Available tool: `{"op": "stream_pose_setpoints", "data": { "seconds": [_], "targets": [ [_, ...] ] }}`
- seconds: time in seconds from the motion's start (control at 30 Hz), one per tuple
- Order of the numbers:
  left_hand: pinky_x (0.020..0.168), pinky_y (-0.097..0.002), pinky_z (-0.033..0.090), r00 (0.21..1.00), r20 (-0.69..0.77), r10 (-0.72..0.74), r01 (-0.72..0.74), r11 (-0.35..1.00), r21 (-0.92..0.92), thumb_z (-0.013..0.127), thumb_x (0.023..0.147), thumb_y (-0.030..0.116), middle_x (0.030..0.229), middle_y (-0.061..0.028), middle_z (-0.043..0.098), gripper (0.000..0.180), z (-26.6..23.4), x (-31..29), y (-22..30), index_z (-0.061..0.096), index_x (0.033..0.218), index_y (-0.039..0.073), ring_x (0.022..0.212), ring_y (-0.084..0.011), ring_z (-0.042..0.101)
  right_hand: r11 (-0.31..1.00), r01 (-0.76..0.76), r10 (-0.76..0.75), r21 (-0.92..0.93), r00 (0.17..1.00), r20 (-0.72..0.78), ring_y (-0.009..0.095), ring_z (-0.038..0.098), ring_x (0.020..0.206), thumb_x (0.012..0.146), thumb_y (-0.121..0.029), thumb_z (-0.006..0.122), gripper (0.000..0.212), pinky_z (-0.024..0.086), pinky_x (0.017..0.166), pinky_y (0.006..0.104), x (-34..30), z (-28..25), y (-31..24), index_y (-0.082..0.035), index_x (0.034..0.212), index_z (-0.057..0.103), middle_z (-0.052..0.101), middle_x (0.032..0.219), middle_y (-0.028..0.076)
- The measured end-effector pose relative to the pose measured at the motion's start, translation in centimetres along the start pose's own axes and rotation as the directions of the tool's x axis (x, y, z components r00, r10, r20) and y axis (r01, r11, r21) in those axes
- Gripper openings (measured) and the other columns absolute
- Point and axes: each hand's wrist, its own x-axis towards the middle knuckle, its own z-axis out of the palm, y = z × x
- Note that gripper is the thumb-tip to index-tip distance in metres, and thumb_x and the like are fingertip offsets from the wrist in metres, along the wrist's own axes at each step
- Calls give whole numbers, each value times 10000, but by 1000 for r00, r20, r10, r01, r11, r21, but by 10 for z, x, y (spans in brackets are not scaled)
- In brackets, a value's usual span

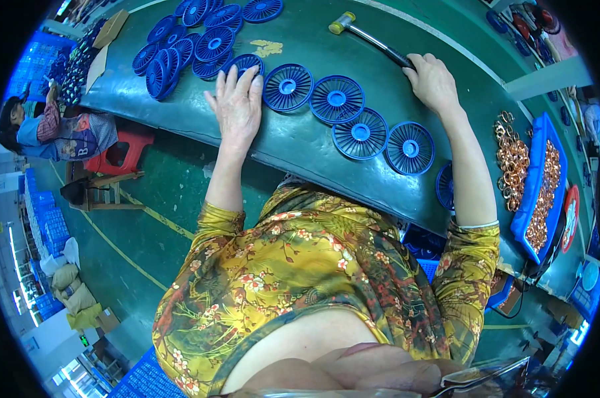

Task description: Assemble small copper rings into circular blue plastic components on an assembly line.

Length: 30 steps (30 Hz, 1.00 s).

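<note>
My left hand [237, 109] is spread open over the green tabletop, its fingertips at the near edge of a round blue spoked plastic grille [246, 64]. The fingers partly cover that grille. My right hand [434, 83] is closed around the dark handle end of a hammer [374, 44], which has a yellowish head and a shiny shaft and points away to the far left. Between my hands, several more blue grilles run in a curved row, among them one [336, 99] near the middle and one [410, 148] by my right forearm. Another is partly hidden by that forearm.
A heap of blue grilles [170, 56] lies at the far left of the table [287, 142]. On the right, copper-coloured rings [510, 159] are piled beside a blue tray [520, 232] holding small copper-coloured parts. A person sits at the left, near a red stool [135, 151].
</note>
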Motion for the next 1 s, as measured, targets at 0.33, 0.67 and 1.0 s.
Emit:
{"op": "stream_pose_setpoints", "data": {
  "seconds": [0.33, 0.67, 1.0],
  "targets": [
    [1064, -572, 225, 935, -2, 354, -332, 875, -354, 642, 854, 308, 1321, -228, 478, 382, -7, -2, 94, 603, 1157, 78, 1290, -407, 377, 730, -174, 284, 661, 957, -62, 216, 588, 750, 929, -266, 527, 310, 470, 667, 322, -112, -64, 7, 4, 1056, 610, 607, 843, 116],
    [1130, -543, 152, 449, 240, 861, -562, 481, -674, 754, 710, 436, 1440, -226, 330, 862, 31, -43, 233, 361, 1378, 58, 1386, -377, 229, 219, -354, 716, 909, 691, 97, 28, 425, 552, 995, -179, 450, 339, 332, 468, 169, -313, -92, -22, 26, 1262, 493, 558, 771, 19],
    [1121, -537, 187, 343, 425, 838, -462, 544, -700, 804, 638, 439, 1243, -219, 534, 999, 56, -45, 275, 276, 1376, 19, 1211, -332, 492, 358, -514, 787, 780, 615, 43, 46, 429, 605, 977, -138, 461, 382, 359, 528, 194, -354, -81, -48, -66, 1351, 477, 512, 737, -9]
  ]
}}
